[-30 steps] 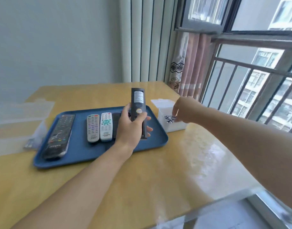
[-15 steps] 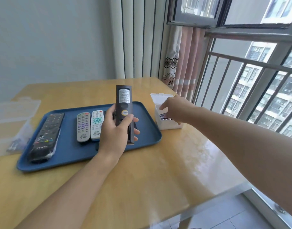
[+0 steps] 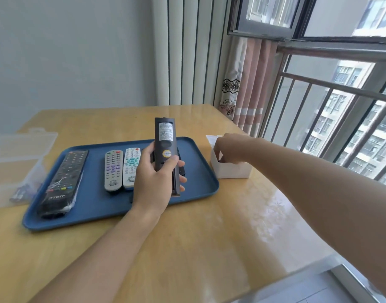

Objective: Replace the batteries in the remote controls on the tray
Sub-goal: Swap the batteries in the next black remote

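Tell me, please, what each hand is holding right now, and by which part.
The left hand grips the dark remote around its lower half, back side facing up. The right hand reaches into the white box; whether it holds anything cannot be told.

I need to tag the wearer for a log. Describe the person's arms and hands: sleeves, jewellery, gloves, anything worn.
Both forearms are bare as far as the picture shows; no sleeve edge is in view. The left hand wears no glove, ring, watch or band. The right hand is also ungloved, with nothing at the wrist. Its fingertips dip out of sight, so rings there cannot be ruled out.
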The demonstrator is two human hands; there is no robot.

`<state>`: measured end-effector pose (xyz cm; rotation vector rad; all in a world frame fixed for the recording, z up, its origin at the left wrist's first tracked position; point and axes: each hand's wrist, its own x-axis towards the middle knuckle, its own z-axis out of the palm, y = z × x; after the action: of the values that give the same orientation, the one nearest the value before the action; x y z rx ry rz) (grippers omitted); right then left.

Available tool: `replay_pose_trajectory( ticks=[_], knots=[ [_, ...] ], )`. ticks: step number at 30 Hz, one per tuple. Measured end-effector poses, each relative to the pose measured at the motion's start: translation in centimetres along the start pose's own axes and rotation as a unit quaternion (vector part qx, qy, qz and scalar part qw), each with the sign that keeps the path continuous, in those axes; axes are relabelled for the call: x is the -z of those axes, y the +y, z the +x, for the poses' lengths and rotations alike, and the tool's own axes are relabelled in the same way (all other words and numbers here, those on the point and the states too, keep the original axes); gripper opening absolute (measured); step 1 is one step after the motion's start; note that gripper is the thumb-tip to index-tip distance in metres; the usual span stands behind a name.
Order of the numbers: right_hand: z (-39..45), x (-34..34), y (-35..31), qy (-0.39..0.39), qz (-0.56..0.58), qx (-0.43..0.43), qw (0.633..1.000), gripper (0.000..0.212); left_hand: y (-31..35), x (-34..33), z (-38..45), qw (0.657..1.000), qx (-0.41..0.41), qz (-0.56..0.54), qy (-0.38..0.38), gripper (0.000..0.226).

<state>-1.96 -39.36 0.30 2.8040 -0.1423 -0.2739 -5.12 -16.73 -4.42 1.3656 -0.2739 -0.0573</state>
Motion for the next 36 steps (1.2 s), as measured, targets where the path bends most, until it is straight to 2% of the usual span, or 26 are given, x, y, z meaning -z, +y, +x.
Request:
replay_pose_trajectory(
  ticks=[4, 10, 15, 19, 22, 25, 28, 33, 36],
  knots=[
    [0.3, 0.2, 0.0, 0.004, -0.021, 0.008, 1.000, 0.026, 0.2, 0.0, 0.2, 1.000, 0.009, -0.014, 0.010, 0.039],
    [0.8, 0.6, 0.0, -0.008, -0.087, 0.030, 0.996, 0.039, 0.4, 0.3, 0.3, 1.000, 0.011, -0.022, 0.019, 0.042],
    [0.6, 0.8, 0.1, 0.000, -0.101, 0.038, 0.994, 0.030, 0.7, 0.2, 0.3, 0.999, 0.015, -0.031, 0.020, 0.040],
    [0.5, 0.4, -0.1, 0.040, -0.106, 0.044, 0.993, 0.019, 0.6, 0.3, 0.4, 0.999, 0.017, -0.031, 0.021, 0.041],
    [0.4, 0.4, -0.1, 0.047, -0.095, 0.044, 0.993, 0.024, 0.6, 0.3, 0.5, 0.999, 0.018, -0.033, 0.023, 0.043],
    [0.3, 0.3, -0.1, 0.067, -0.107, 0.034, 0.991, 0.016, 0.6, 0.4, 0.6, 0.999, 0.021, -0.037, 0.022, 0.044],
    [0.0, 0.3, -0.2, 0.077, -0.133, 0.043, 0.987, 0.016, 0.7, 0.5, 0.6, 0.999, 0.020, -0.043, 0.024, 0.043],
    [-0.3, 0.1, -0.3, 0.097, -0.159, 0.047, 0.981, 0.028, 1.0, 0.4, 0.4, 0.998, 0.024, -0.051, 0.026, 0.039],
    [0.0, -0.3, 0.2, 0.102, -0.120, 0.036, 0.987, 0.014, 1.0, 0.5, 0.4, 0.998, 0.025, -0.056, 0.025, 0.038]
  ],
)
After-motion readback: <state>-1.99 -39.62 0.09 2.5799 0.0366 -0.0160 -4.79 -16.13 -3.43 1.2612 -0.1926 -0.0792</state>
